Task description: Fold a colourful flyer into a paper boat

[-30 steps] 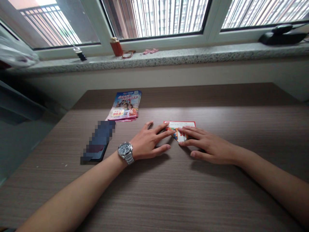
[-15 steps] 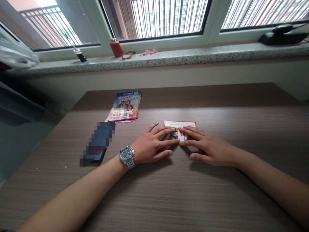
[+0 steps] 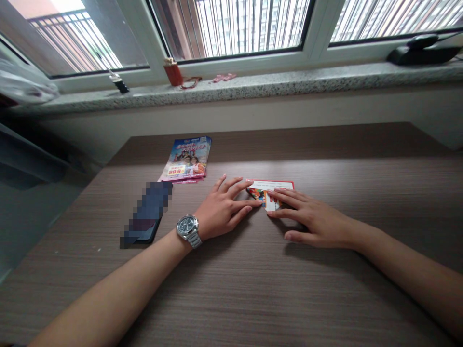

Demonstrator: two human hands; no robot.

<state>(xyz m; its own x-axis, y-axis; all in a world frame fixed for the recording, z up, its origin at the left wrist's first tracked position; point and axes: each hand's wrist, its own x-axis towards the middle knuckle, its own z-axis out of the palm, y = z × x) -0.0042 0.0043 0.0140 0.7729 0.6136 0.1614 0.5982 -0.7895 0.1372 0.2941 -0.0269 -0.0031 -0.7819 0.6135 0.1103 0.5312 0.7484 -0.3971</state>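
A folded paper flyer (image 3: 272, 185) lies on the wooden table, with a white, red-edged strip at its far side and a colourful printed flap coming to a point towards me. My right hand (image 3: 311, 218) rests with fingers spread over the flyer's right part, its fingertips on the printed flap. At the flyer's left edge is my left hand (image 3: 226, 207), fingers apart, the index fingertip touching or just beside the flap. A silver watch (image 3: 188, 227) is on the left wrist. Part of the flyer is hidden under the right fingers.
A stack of printed flyers (image 3: 188, 159) lies at the back left of the table (image 3: 231, 299). Nearer me is a dark, pixelated phone-like object (image 3: 150, 212). On the stone windowsill (image 3: 275, 86) stand a red container with a strap (image 3: 172, 72), a small black-and-white item and a black device (image 3: 421, 52).
My left hand has drawn back to the left and slightly away from me, uncovering more of the flyer's left side. My right hand has stayed in place on the flyer.
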